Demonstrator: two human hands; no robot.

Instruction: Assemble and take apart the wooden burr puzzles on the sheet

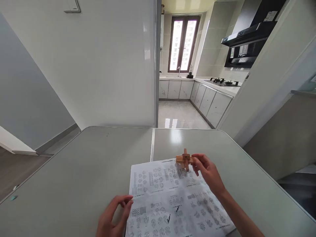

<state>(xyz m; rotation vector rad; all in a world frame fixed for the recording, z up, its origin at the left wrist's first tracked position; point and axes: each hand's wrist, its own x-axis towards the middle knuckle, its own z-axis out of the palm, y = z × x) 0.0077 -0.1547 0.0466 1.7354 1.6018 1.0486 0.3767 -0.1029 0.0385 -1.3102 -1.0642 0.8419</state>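
Observation:
A printed instruction sheet [160, 191] lies on the table, covered in rows of small diagrams and marked with two dark ticks. At its left edge, my left hand [115, 214] pinches the paper between thumb and forefinger. Over the sheet's top right part is a wooden burr puzzle [185, 158] made of crossed, interlocking sticks. My right hand [206, 171] grips the puzzle's right end with thumb and fingertips. Whether the puzzle rests on the paper or is slightly raised, I cannot tell.
The pale table [74, 177] has a seam down its middle and a raised rim. A small greenish object [13, 197] sits near its left edge. Beyond the far edge stand a white wall [118, 65] and a doorway to a kitchen with white cabinets [207, 98].

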